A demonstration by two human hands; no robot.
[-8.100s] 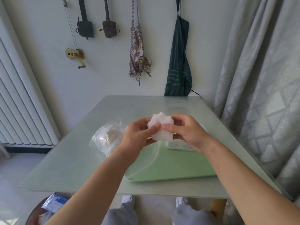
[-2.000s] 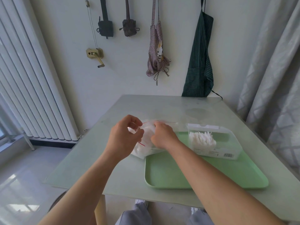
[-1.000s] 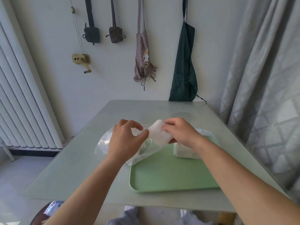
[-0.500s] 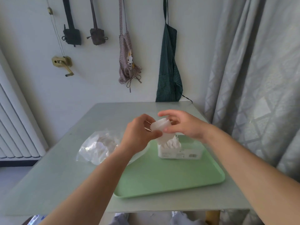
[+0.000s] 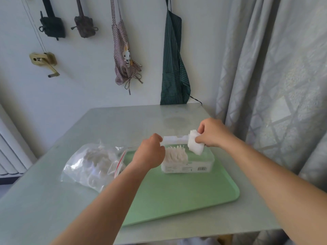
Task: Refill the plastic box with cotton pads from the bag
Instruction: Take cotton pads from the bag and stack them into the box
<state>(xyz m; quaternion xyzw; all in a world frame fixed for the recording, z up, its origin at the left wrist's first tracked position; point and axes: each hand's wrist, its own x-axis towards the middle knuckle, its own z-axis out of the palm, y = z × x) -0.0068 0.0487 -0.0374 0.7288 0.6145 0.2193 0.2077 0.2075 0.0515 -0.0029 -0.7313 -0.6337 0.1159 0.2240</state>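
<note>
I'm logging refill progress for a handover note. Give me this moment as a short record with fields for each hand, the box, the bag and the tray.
left hand: left hand holds the raised white lid at its left end
right hand: right hand pinches a stack of white square cotton pads above the box's right part
box: clear rectangular plastic box, open, pads standing in its left part
bag: clear zip bag, pads inside, on the table, mouth at the tray's left edge
tray: pale green plastic tray, under the box

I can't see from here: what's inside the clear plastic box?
Cotton pads stand upright in the plastic box. The left hand hides its left end; the right hand's stack hides a back corner.
</note>
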